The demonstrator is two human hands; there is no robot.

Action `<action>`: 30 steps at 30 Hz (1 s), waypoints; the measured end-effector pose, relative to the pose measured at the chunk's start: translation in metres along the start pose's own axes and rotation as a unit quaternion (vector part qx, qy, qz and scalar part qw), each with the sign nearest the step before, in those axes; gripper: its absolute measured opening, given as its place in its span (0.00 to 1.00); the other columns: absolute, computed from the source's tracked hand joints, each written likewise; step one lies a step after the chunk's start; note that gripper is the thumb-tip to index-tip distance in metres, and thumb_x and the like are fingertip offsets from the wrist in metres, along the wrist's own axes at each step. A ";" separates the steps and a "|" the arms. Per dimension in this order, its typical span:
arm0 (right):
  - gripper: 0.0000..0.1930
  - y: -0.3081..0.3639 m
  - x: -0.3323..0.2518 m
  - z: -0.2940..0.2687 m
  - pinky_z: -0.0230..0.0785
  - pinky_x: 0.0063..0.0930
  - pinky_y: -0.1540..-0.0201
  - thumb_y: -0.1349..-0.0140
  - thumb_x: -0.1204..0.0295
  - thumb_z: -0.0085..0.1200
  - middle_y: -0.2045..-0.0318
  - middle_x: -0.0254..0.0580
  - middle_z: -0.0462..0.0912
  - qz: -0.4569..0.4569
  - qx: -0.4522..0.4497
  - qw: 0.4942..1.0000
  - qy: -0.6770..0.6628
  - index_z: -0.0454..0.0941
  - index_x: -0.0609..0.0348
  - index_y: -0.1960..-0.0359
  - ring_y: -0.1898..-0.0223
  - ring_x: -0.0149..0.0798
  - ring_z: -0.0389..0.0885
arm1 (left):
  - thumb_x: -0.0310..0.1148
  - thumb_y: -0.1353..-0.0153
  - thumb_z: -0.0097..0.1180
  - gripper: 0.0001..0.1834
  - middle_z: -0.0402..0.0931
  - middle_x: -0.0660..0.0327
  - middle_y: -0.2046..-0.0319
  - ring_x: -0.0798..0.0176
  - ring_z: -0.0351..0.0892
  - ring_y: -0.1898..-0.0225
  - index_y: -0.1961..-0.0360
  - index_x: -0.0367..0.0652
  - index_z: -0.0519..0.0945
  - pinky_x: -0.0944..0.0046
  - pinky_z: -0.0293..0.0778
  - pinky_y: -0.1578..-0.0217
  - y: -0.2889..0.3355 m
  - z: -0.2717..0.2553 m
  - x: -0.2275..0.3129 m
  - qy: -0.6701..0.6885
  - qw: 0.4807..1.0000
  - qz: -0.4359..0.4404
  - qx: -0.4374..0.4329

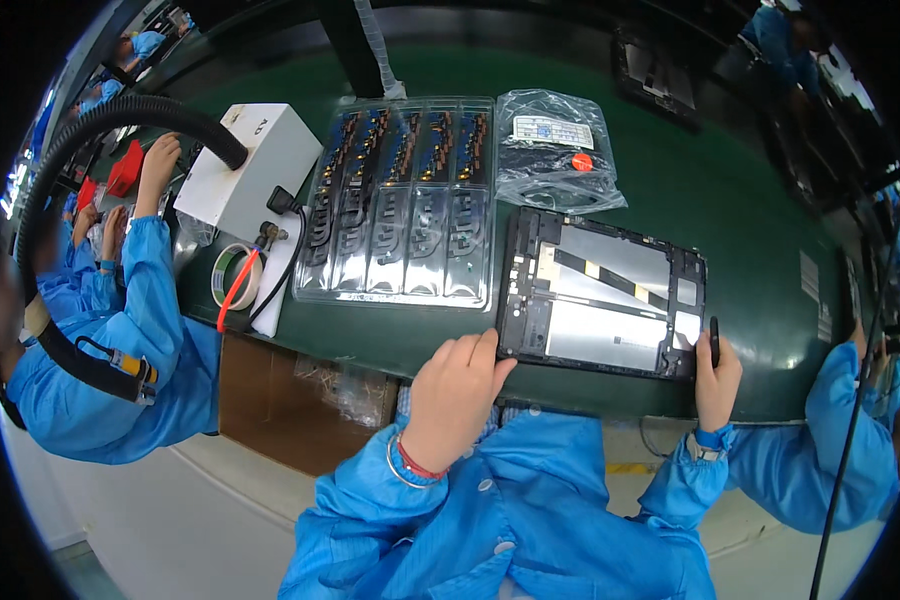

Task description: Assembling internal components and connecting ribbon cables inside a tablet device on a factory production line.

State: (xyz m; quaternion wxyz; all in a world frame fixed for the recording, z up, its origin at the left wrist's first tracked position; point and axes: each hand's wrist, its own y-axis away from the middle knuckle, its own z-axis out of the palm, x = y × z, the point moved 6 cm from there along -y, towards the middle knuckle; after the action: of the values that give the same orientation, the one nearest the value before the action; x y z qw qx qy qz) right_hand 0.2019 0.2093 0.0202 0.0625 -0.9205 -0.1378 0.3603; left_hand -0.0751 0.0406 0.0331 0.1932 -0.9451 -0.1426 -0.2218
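An opened tablet [610, 338] lies on the green bench in front of me, its silver inner plates and black frame showing. My left hand [453, 402] is closed at its near left corner, with the thumb along the edge. By the near right corner, my right hand [718, 388] is closed round a slim black tool [714, 340]; its exact kind is hard to make out. The right fingers are beside the tablet's edge, and whether they touch it is unclear.
Left of the tablet stands a clear tray [394, 290] of small circuit boards and black parts. Behind lies a clear plastic bag [560, 185]. A white box with a hose [255, 165], a tape roll [220, 277] and a cardboard box [280, 405] are left. People in blue sit on both sides.
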 end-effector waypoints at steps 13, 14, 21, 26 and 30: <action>0.13 0.036 -0.037 -0.023 0.54 0.16 0.73 0.35 0.67 0.45 0.79 0.28 0.67 -0.007 0.102 0.977 -0.184 0.77 0.66 0.66 0.75 0.21 0.63 | 0.30 0.49 0.55 0.07 0.74 0.58 0.65 0.54 0.75 0.60 0.67 0.46 0.81 0.57 0.74 0.60 -0.194 -0.038 -0.163 -0.300 0.951 0.070 0.008; 0.13 0.039 -0.039 -0.019 0.53 0.16 0.73 0.35 0.67 0.45 0.79 0.28 0.67 0.008 0.081 0.978 -0.190 0.77 0.65 0.67 0.75 0.20 0.62 | 0.30 0.49 0.55 0.07 0.74 0.58 0.65 0.54 0.75 0.60 0.68 0.46 0.81 0.56 0.74 0.60 -0.198 -0.031 -0.170 -0.326 0.943 0.067 0.004; 0.13 0.049 -0.046 -0.004 0.51 0.17 0.76 0.35 0.65 0.46 0.81 0.29 0.70 -0.028 0.076 0.977 -0.198 0.77 0.63 0.71 0.79 0.21 0.63 | 0.30 0.49 0.55 0.06 0.74 0.60 0.67 0.56 0.75 0.60 0.70 0.47 0.81 0.57 0.74 0.62 -0.196 -0.034 -0.180 -0.337 0.939 0.062 0.042; 0.14 0.051 -0.060 0.001 0.52 0.16 0.74 0.35 0.65 0.45 0.81 0.29 0.70 -0.036 0.045 0.978 -0.199 0.77 0.63 0.71 0.77 0.21 0.64 | 0.32 0.50 0.56 0.07 0.74 0.59 0.67 0.54 0.75 0.62 0.68 0.46 0.81 0.56 0.73 0.61 -0.195 -0.037 -0.181 -0.277 0.958 0.057 0.052; 0.11 0.058 -0.070 0.002 0.46 0.18 0.78 0.36 0.69 0.47 0.84 0.24 0.66 -0.056 0.055 0.972 -0.224 0.77 0.62 0.72 0.80 0.19 0.57 | 0.32 0.49 0.57 0.07 0.77 0.56 0.67 0.51 0.77 0.62 0.68 0.43 0.79 0.54 0.73 0.62 -0.180 -0.072 -0.175 -0.192 0.979 0.020 0.069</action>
State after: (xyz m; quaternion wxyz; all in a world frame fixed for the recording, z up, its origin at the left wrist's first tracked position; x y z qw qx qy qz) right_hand 0.1635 0.1330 0.0522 0.1004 -0.8026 -0.1800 0.5598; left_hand -0.3153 0.1366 0.0639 0.2312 -0.9572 -0.1725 -0.0222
